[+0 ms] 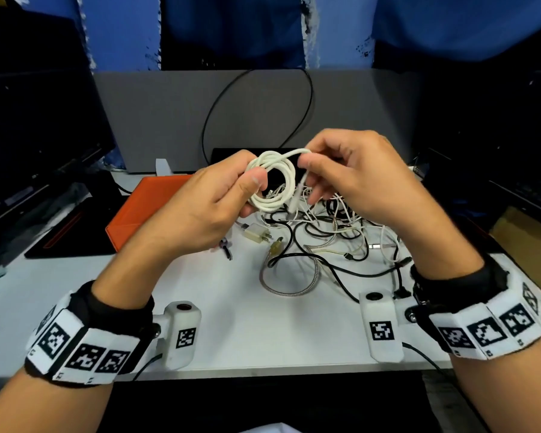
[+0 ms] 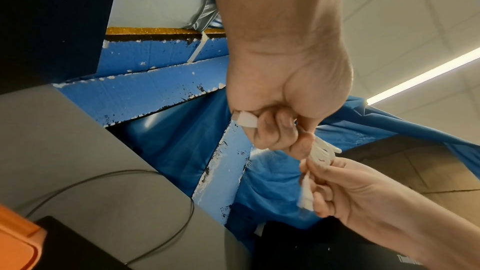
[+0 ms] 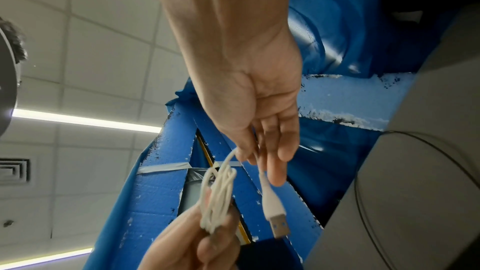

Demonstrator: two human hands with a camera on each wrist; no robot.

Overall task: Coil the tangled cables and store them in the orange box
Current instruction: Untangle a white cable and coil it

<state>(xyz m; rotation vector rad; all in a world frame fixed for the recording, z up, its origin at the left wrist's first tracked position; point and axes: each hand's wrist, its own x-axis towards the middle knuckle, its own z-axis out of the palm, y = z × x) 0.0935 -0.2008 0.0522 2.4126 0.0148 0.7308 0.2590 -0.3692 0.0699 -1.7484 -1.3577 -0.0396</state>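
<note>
1. The left hand (image 1: 200, 210) is holding a white cable (image 1: 274, 179) wound into a small round coil, thumb pressed over the loops and fingers curled behind, up in the air above the desk (image 1: 263, 323).
2. The right hand (image 1: 356, 179) pinches the loose tail of that same cable at the top of the coil. The right wrist view shows the end with the USB plug (image 3: 279, 226) dangling free below the fingers.
3. The orange box (image 1: 144, 210) sits on the desk behind the left hand, toward the left. Most of it is hidden by the hand, so can't tell what's in it.
4. The tangled pile of cables (image 1: 341, 239) (black, white, one silvery braided) lies on the desk right of the box, under the hands, not in any container.
5. A small white charger plug (image 1: 256, 234) lies at the pile's left edge.
</note>
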